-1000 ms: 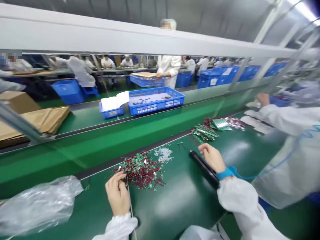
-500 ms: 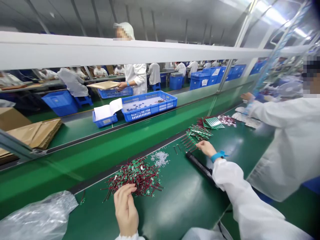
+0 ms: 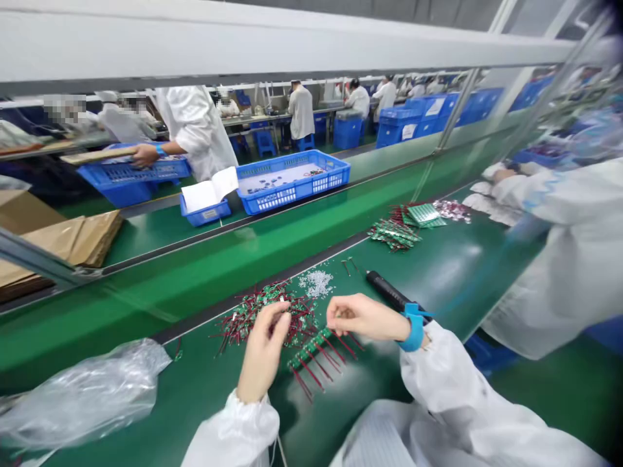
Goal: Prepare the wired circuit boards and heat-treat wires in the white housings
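Observation:
A strip of green circuit boards with dark red wires is pinched at its far right end by my right hand, which wears a blue wristband. My left hand is beside the strip's left end, thumb and fingers apart, with nothing seen between them. Behind it lies a heap of small wired boards. Small whitish parts are spread just past the heap. A black pen-shaped tool lies behind my right wrist, partly hidden by it.
Stacked board strips lie farther right, near a person's sleeve. A clear plastic bag is at the left. Beyond the green ledge stand a blue basket and cardboard. Another person carries a flat board across the aisle.
My right hand has come left and nearer from beside the stacked strips, bringing one strip. My left hand has moved slightly right. The view has tilted down.

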`<state>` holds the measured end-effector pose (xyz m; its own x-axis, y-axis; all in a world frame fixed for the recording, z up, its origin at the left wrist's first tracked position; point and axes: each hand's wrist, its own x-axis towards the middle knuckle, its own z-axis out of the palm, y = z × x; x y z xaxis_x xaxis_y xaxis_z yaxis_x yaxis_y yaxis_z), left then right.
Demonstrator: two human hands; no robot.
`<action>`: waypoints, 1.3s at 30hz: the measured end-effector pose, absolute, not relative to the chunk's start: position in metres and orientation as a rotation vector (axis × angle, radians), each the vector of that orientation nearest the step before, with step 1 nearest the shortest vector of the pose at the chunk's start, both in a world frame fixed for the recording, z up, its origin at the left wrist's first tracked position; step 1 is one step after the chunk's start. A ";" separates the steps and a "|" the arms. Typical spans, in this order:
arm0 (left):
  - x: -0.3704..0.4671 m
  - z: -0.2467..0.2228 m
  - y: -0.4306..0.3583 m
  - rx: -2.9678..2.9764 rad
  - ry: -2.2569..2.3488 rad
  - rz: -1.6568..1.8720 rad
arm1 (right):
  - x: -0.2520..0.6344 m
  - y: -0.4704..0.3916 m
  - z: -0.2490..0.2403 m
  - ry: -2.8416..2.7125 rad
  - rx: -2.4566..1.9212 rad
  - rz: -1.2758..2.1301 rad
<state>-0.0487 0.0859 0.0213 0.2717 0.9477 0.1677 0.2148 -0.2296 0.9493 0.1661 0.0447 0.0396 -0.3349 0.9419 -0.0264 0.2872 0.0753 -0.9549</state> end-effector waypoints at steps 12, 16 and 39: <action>-0.049 -0.009 0.074 1.676 1.080 0.620 | 0.119 0.067 -0.006 -1.297 -1.262 1.291; -0.050 -0.003 0.078 1.768 1.076 0.605 | 0.115 0.066 -0.009 -1.321 -1.246 1.204; -0.041 -0.003 0.083 1.918 1.163 0.510 | 0.118 0.059 -0.006 -1.577 -1.490 0.692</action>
